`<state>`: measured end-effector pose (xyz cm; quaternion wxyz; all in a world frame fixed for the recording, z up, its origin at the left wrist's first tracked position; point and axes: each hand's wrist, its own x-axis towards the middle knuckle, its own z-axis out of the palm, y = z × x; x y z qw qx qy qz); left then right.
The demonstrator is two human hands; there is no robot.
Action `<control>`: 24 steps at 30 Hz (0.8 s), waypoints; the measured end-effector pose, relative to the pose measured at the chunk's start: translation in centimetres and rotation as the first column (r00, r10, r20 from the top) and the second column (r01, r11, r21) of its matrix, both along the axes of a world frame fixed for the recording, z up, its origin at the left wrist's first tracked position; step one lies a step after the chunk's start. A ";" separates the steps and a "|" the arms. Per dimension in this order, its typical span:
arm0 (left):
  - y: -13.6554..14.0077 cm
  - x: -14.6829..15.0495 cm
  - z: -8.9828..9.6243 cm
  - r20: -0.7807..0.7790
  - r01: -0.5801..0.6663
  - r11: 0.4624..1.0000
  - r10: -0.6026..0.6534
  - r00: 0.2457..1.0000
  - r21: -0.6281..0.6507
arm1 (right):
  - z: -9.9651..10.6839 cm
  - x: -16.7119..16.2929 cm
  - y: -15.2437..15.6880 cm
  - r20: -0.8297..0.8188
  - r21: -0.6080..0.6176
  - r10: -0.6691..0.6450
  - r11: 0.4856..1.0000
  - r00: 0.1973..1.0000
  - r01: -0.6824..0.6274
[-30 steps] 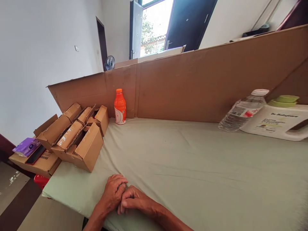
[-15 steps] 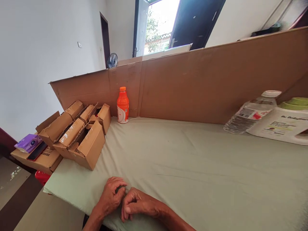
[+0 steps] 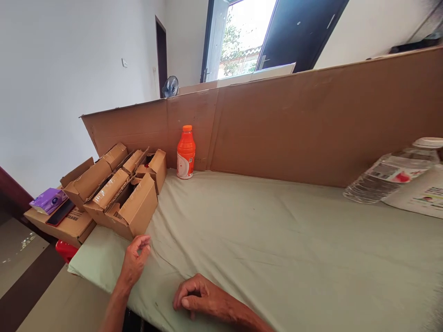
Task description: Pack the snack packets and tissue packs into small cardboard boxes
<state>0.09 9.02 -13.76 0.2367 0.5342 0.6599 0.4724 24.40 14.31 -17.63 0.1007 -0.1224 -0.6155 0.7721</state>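
Note:
My left hand (image 3: 136,259) is over the cloth just in front of the nearest cardboard box, thumb and forefinger apart, with nothing visible between them. Loosely curled, my right hand (image 3: 200,295) rests on the pale green cloth (image 3: 277,240) near the front edge. Its thumb lies close to the bent fingers, and no object shows in it. Several small cardboard boxes (image 3: 141,203) stand together at the left, their top flaps partly raised. Behind them to the right, an orange bottle (image 3: 186,154) stands upright by the cardboard wall.
A long cardboard panel (image 3: 294,124) closes off the back. At the right are a clear plastic bottle (image 3: 387,177) and a white jug (image 3: 425,196). A purple tissue pack (image 3: 48,200) and a phone (image 3: 61,212) lie on a flat box at the far left.
My left hand has moved away from the right one, leftward and forward to the boxes. My right hand stays nearly in place. The view has shifted slightly left.

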 end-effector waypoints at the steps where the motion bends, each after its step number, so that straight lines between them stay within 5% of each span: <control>1: -0.1 -0.2 -0.1 0.000 -0.022 1.000 0.022 1.000 -0.008 | 0.0 0.0 0.0 0.006 0.004 -0.007 1.000 1.000 0.007; 7: -0.2 0.2 -0.5 -0.048 -0.054 0.998 0.053 0.997 -0.017 | 0.3 -0.1 -0.1 0.019 0.038 -0.007 0.999 1.000 0.006; 16: 0.6 5.7 -2.4 -0.216 0.208 0.978 -0.210 0.953 -0.033 | 0.7 -0.1 0.5 -0.014 0.160 0.012 0.987 1.000 -0.009; 24: 0.3 6.2 -2.9 -0.312 0.320 0.944 -0.329 0.891 -0.082 | 1.4 0.3 0.9 -0.078 0.250 0.119 0.963 0.990 -0.096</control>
